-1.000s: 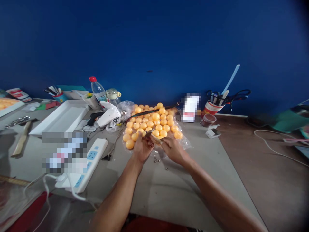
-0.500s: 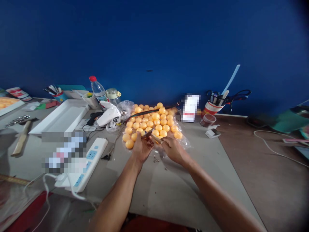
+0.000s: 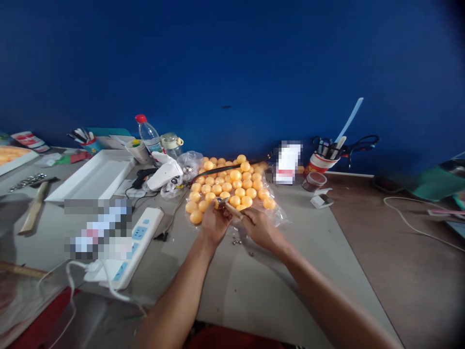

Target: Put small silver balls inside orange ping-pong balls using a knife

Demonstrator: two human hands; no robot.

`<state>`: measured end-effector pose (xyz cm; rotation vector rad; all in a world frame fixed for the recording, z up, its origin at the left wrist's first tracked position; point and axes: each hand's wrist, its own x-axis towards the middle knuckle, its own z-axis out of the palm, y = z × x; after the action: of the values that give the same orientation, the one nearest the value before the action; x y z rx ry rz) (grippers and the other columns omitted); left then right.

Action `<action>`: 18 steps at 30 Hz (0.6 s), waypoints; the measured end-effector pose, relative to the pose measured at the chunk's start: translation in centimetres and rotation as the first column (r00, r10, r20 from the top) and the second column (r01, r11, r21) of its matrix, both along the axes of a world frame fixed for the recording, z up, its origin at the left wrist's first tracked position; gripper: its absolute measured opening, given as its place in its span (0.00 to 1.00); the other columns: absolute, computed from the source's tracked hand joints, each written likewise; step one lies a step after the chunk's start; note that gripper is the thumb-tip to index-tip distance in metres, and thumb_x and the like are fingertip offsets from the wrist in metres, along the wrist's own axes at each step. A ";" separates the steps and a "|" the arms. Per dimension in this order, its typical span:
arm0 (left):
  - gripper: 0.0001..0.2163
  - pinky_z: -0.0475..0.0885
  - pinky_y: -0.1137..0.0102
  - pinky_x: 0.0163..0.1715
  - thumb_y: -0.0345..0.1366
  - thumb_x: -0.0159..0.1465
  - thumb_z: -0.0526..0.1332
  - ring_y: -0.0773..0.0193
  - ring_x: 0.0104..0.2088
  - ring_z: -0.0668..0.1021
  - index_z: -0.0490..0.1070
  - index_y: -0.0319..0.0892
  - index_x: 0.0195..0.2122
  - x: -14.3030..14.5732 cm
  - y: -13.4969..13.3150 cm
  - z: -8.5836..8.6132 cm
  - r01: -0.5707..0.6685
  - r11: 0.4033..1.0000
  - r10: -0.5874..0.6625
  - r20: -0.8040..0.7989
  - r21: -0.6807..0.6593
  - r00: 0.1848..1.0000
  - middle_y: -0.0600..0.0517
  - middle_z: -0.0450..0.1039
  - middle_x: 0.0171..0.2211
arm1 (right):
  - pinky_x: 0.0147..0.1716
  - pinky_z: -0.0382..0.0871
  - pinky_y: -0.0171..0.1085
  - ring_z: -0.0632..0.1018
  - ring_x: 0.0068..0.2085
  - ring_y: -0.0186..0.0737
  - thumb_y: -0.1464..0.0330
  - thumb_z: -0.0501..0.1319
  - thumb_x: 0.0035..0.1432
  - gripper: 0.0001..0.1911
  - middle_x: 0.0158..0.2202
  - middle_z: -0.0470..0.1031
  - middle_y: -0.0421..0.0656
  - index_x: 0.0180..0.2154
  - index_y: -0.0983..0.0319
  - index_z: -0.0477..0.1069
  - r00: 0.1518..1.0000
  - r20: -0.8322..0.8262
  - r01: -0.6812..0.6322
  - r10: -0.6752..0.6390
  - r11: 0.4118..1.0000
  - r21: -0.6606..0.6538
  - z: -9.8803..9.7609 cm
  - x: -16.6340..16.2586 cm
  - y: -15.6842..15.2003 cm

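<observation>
Yellow-orange balls [image 3: 235, 175] lie in clear plastic packing in front of me, and both my hands are over its near edge. My right hand [image 3: 259, 225] is closed round the light wooden handle [image 3: 234, 210] of a small tool. The dark metal end [image 3: 222, 202] of that tool points left, close to my left thumb. My left hand [image 3: 215, 224] is curled, palm partly up, beneath the metal end; what its fingers grip is too small to make out. Several small shiny metal balls [image 3: 237, 242] rest on the grey table just below my hands.
Left stand a white power strip [image 3: 140, 247] with cables, a white tray [image 3: 90, 177], a hammer [image 3: 36, 206] and a bottle [image 3: 147, 133]. A dark strap [image 3: 225, 168] crosses the balls. Right are a lit phone [image 3: 288, 164], a cup of tools [image 3: 321, 162] and a small box [image 3: 321, 200].
The tool's metal end has turned and dropped slightly toward my left hand. Both hands stay almost in place; the whole view has shifted a little.
</observation>
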<state>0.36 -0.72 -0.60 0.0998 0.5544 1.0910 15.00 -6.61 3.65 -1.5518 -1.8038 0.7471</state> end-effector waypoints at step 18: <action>0.18 0.66 0.71 0.24 0.43 0.68 0.52 0.70 0.19 0.66 0.68 0.38 0.26 0.1 -0.6 0.2 0.056 0.993 -0.054 -0.024 0.108 0.998 0.49 0.70 0.23 | 0.26 0.55 0.33 0.66 0.26 0.34 0.69 0.49 0.58 0.13 0.21 0.64 0.38 0.21 0.59 0.54 0.997 -0.063 0.034 -0.034 0.999 0.007 0.7 0.6 0.0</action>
<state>0.49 -1.34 -0.42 0.2205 0.5080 1.0670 15.62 -6.61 4.36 -1.5330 -1.7289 0.7627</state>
